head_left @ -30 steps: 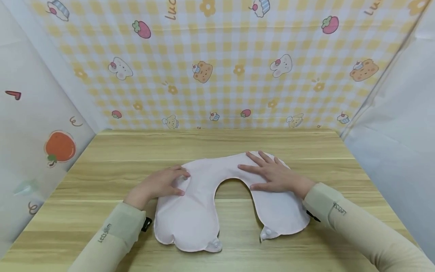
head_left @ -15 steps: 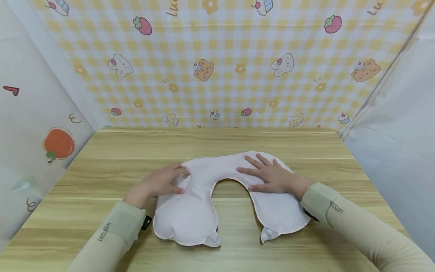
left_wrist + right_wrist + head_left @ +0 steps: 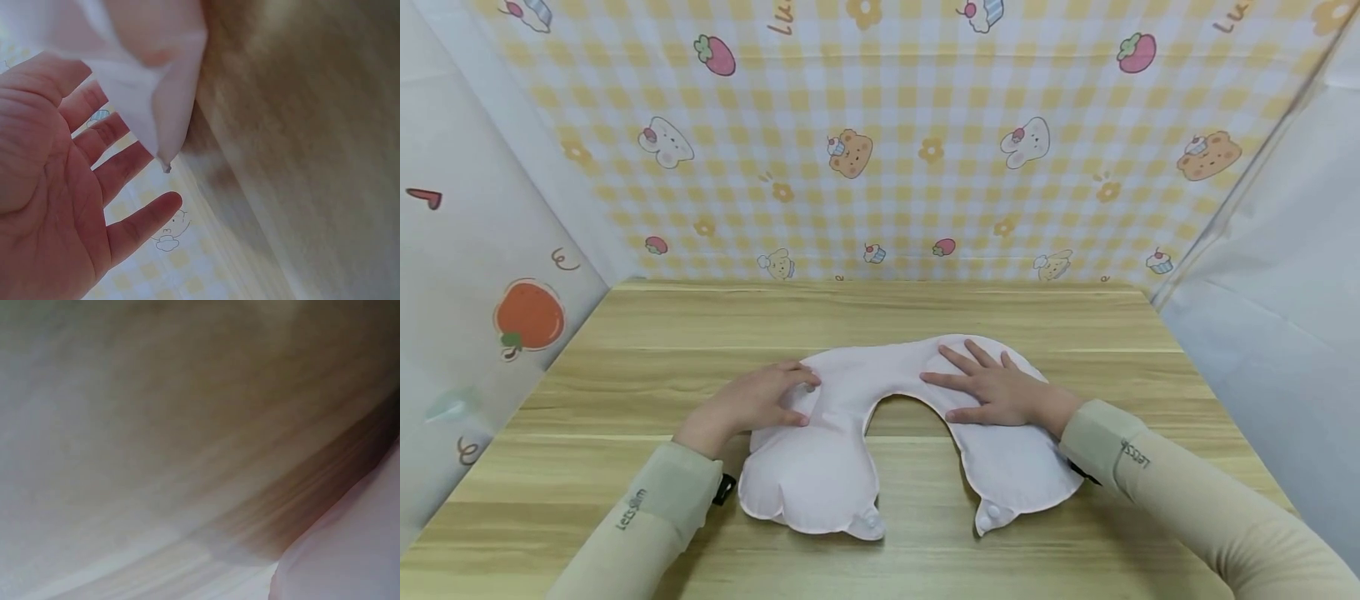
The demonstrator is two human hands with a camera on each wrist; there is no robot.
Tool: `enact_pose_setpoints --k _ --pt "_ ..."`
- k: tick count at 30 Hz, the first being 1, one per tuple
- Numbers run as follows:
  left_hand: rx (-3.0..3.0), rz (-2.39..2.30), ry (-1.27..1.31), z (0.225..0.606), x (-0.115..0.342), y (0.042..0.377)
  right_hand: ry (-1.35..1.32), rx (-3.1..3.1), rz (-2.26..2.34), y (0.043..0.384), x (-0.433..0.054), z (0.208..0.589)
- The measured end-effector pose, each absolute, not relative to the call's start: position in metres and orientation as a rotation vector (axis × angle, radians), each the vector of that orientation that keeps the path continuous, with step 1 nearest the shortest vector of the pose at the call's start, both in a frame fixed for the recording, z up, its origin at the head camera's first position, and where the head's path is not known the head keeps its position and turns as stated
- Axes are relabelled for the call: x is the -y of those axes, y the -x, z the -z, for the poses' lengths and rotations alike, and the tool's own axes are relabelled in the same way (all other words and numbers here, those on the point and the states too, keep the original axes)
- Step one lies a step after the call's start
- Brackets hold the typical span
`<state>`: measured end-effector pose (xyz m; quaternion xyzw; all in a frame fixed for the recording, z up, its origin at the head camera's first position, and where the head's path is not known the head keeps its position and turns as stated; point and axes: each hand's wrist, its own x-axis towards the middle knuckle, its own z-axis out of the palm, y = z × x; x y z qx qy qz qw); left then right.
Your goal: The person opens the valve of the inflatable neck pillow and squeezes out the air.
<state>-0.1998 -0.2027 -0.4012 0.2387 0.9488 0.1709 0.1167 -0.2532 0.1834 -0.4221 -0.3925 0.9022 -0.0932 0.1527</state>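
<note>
Across the worktop (image 3: 917, 500), a pale pink U-shaped pillow (image 3: 887, 367) lies with its curved bend toward the backdrop and its two ends toward the person. On the pillow's left side, near the outer edge, the left hand (image 3: 760, 400) rests with its fingers slightly bent and held apart, thumb well separated from the index finger. The left wrist view shows the same spread fingers beyond a hanging fold of the pillow's fabric. On the pillow's right side, just past the bend, the right hand (image 3: 1000, 392) lies palm down, fingers fanned wide on the fabric.

At the pillow's left end is a small tab (image 3: 868, 523) with a round snap; at its right end is a matching tab (image 3: 992, 517). Worktop shows between the pillow's two arms. Left of the pillow, a beige sleeve (image 3: 632, 533) carries printed lettering, with a black strap (image 3: 724, 489) at its cuff. Right of the pillow is another lettered sleeve (image 3: 1210, 492). Behind the pillow stands a yellow-and-white checked backdrop (image 3: 880, 108) printed with bears, strawberries and flowers. The right wrist view is blurred.
</note>
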Motion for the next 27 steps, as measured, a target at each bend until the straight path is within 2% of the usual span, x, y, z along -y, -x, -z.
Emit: enact_pose_setpoints --k 27 --pt "-2.785 -0.482 -0.686 0.3982 0.1998 0.1974 1.083 -2.553 0.221 0.2565 -0.1811 0.4237"
